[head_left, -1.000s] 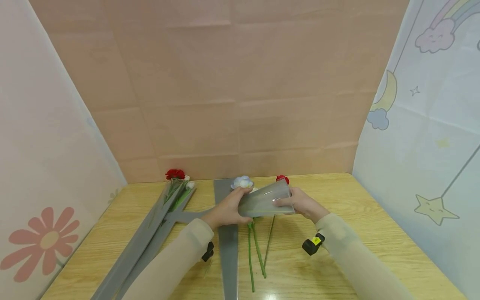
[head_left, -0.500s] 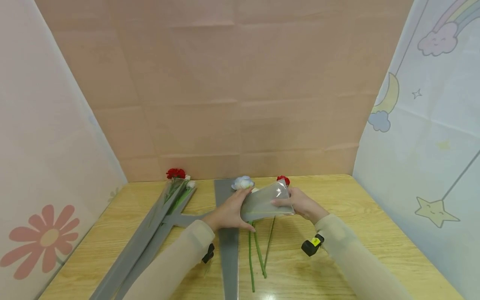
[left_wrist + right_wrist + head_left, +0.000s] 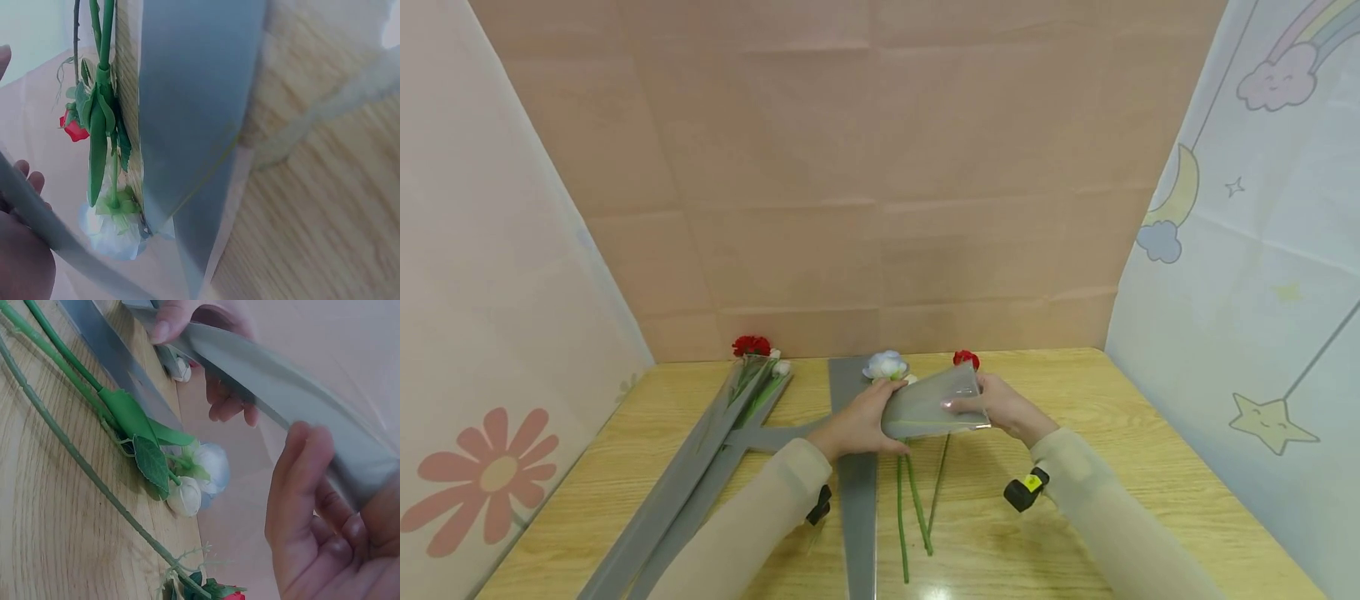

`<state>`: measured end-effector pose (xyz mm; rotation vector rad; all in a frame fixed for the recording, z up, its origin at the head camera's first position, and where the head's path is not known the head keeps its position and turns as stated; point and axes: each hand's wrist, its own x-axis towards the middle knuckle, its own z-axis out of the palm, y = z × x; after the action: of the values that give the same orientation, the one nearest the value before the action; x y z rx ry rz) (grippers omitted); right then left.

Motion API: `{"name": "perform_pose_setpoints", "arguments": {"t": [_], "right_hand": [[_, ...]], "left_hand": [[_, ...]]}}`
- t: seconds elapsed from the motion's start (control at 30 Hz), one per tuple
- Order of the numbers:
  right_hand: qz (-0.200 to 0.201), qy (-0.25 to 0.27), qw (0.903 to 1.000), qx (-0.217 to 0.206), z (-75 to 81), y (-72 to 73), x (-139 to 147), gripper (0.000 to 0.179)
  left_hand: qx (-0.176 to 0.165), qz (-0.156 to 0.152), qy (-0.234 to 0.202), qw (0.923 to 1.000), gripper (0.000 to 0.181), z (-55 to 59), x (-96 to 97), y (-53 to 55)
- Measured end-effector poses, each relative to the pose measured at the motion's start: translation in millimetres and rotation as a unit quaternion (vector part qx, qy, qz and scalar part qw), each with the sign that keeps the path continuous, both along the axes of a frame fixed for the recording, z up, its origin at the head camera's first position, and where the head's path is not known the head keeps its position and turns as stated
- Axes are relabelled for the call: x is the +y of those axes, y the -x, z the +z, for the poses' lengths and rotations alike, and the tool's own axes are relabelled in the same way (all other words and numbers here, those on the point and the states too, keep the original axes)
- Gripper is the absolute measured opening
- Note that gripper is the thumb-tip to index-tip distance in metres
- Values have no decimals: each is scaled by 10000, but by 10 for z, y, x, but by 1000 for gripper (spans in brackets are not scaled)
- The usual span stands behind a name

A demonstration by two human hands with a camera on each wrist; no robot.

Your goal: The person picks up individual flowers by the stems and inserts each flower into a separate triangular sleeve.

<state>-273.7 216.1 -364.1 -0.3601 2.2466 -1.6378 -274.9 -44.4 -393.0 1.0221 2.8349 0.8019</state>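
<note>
Above the flowers, both hands hold a grey translucent flower sleeve [image 3: 932, 406], which looks flattened. My left hand [image 3: 859, 422] grips its left end, with the thumb on one side and the fingers on the other in the right wrist view. The right hand [image 3: 1006, 408] pinches the opposite end, thumb on top in the head view. Below lie a pale blue flower [image 3: 883, 365], a white bud [image 3: 184, 497] and a red rose [image 3: 966, 359]. Green stems [image 3: 917, 508] point toward me. The sleeve and left hand partly cover these flowers in the head view.
Another grey sleeve [image 3: 857, 525] lies flat on the wooden table [image 3: 1150, 500], left of the stems. Further left, grey sleeves [image 3: 677, 492] lie slanted with a red carnation [image 3: 751, 346] and white buds [image 3: 781, 367] at their far end. Fabric walls enclose the table's back and sides.
My left thumb has shifted slightly down and right at the sleeve's edge. The sleeve has tilted a little; the right hand stays nearly still. The flowers on the table have not moved.
</note>
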Motion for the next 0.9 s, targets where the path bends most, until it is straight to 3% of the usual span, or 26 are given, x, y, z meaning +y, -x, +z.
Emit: {"name": "perform_pose_setpoints", "arguments": {"t": [0.13, 0.27, 0.5, 0.9], "right_hand": [[-108, -30, 9999, -49, -2, -6, 16, 55], [-157, -179, 9995, -186, -5, -7, 17, 65], [-173, -285, 9989, -326, -2, -19, 9, 63], [-82, -397, 9984, -406, 4, -3, 29, 57]], "left_hand": [[27, -10, -174, 9998, 100, -10, 5, 16], [-65, -11, -322, 9995, 96, -24, -2, 19], [-213, 23, -544, 9983, 82, -35, -4, 11], [-286, 137, -509, 9982, 72, -53, -8, 6]]}}
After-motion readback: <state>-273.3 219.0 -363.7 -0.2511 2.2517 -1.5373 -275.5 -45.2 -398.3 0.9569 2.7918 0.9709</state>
